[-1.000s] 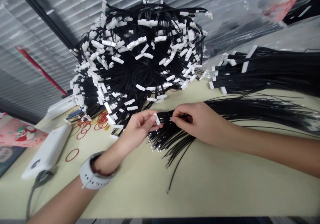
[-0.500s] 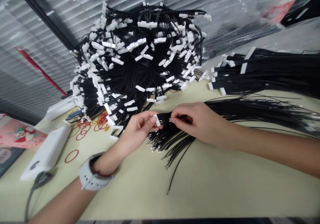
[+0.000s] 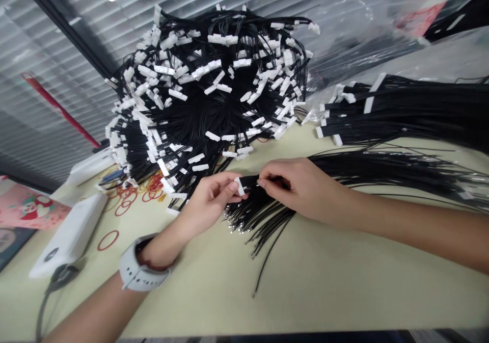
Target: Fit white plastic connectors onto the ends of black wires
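Between the thumb and fingers of my left hand [image 3: 208, 200] is a small white plastic connector housing [image 3: 239, 186]. Black wires run from it toward my right hand [image 3: 294, 182], whose thumb and index finger pinch black wire just right of the housing. How many wires the pinch holds is hidden. Under and beside both hands fans a bundle of loose black wires [image 3: 271, 218] with shiny metal terminals at their left ends. One wire sticks out toward the front. The bundle continues right, beneath my right wrist.
Behind my hands stands a big heap of black cables with white connectors [image 3: 221, 98]. More connectored cables [image 3: 420, 108] lie at the right, near clear plastic bags [image 3: 355, 32]. On the left are red rubber bands [image 3: 153, 187], a white power strip [image 3: 71, 236] and its cord.
The white housing and the fingertips have shifted very slightly against each other, with wires now nearer the housing. Both grips stay the same. The whole view has drifted a little.
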`<state>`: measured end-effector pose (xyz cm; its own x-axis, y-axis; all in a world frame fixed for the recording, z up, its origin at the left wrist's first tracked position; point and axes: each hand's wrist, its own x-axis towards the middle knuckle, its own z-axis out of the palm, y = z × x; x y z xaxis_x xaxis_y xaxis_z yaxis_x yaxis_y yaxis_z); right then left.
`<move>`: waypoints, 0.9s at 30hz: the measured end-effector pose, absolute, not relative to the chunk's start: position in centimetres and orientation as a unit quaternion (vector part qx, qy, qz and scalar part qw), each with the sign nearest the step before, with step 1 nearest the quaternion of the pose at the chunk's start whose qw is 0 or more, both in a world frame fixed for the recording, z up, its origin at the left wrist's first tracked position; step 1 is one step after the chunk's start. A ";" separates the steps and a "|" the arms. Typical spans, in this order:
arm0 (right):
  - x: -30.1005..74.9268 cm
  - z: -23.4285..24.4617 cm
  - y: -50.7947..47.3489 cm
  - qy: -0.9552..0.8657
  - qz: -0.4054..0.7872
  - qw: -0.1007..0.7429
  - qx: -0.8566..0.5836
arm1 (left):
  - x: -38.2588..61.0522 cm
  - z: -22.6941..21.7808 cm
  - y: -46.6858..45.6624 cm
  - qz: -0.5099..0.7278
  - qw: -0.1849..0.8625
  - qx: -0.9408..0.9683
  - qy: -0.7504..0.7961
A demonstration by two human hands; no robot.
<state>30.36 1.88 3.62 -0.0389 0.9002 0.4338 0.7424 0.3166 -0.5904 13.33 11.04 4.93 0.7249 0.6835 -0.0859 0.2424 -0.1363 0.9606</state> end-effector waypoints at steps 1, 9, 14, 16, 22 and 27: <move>30.3 3.6 1.8 -0.714 0.100 0.385 -0.577 | 13.3 4.9 11.0 0.191 0.576 0.727 0.319; 30.3 3.6 1.8 -0.707 0.126 0.397 -0.571 | 13.4 5.0 11.0 0.191 0.590 0.716 0.320; 30.2 3.4 1.8 -0.704 0.133 0.385 -0.582 | 13.5 4.8 10.9 0.199 0.594 0.713 0.315; 30.2 3.2 1.9 -0.708 0.124 0.378 -0.583 | 13.5 4.7 10.8 0.195 0.593 0.715 0.314; 30.0 2.9 2.2 -0.731 0.090 0.369 -0.567 | 13.6 4.5 10.3 0.201 0.571 0.735 0.305; 29.7 2.9 2.1 -0.733 0.087 0.373 -0.562 | 13.5 4.5 10.1 0.204 0.595 0.714 0.307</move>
<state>29.71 2.10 2.93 -0.0901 0.8887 0.4496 0.7589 0.3536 -0.5468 13.55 10.09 4.47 0.7278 0.6817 -0.0749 0.1958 -0.1019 0.9753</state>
